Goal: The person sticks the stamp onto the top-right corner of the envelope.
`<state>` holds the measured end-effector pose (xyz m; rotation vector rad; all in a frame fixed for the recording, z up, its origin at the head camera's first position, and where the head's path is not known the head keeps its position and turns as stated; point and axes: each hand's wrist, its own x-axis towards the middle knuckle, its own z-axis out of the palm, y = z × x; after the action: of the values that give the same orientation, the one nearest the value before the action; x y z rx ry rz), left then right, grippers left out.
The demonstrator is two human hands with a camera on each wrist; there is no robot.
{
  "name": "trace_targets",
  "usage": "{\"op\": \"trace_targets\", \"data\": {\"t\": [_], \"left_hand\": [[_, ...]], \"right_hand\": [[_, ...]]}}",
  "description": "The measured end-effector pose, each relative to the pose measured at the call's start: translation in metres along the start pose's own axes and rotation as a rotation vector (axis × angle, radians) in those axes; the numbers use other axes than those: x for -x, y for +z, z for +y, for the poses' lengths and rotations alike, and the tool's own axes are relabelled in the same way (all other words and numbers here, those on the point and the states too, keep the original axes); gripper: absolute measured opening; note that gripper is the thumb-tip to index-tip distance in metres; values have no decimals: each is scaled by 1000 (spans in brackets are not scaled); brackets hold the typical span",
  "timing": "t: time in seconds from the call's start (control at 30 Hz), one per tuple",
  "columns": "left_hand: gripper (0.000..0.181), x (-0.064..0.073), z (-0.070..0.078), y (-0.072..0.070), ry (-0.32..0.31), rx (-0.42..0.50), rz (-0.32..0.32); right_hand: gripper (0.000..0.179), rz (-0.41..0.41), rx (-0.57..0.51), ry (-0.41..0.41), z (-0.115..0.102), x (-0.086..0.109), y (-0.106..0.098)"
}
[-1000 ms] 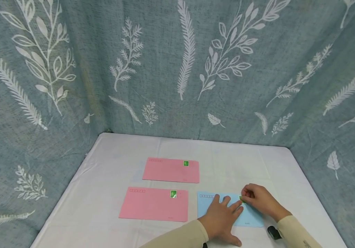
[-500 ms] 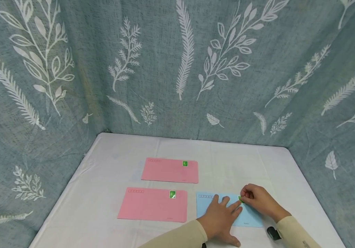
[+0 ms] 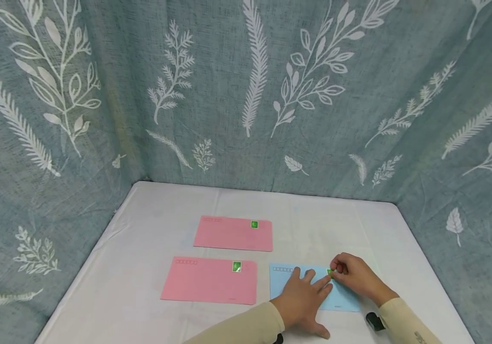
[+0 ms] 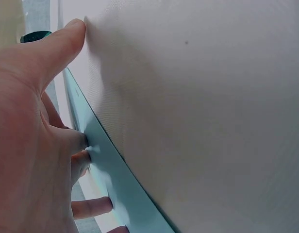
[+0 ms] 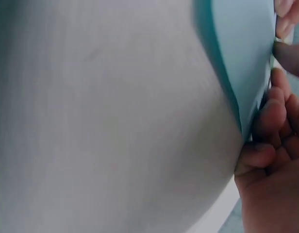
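A blue envelope (image 3: 344,300) lies flat on the white table at the front right. Spread over its left part, my left hand (image 3: 301,298) presses it with straight fingers; the left wrist view also shows these fingertips touching the blue paper (image 4: 110,167). At the envelope's upper right, a small green stamp (image 3: 330,273) is partly covered by fingers. My right hand (image 3: 355,275) pinches the stamp between thumb and index finger, its other fingers curled. In the right wrist view, the curled fingers sit at the envelope's edge (image 5: 241,53), and the stamp is mostly hidden.
Two pink envelopes, one nearer (image 3: 207,284) and one farther (image 3: 233,235), lie to the left, each with a green stamp at its upper right. A small black object (image 3: 375,321) is by the right wrist. Patterned teal cloth (image 3: 229,95) encloses the white table (image 3: 168,205).
The head view has shifted slightly. Both hands stay in nearly the same place on the blue envelope, the right one still at the stamp.
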<state>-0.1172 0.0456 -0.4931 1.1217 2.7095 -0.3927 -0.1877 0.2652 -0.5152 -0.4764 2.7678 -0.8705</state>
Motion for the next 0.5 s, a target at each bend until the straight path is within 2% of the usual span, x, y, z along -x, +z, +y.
{"op": "trace_targets", "data": {"t": [0.2, 0.5], "left_hand": [[112, -1, 1, 3, -11, -38, -12], [111, 7, 3, -6, -14, -36, -2]], "right_hand": [[11, 22, 35, -14, 1, -1, 1], [11, -4, 10, -3, 2, -1, 0]]}}
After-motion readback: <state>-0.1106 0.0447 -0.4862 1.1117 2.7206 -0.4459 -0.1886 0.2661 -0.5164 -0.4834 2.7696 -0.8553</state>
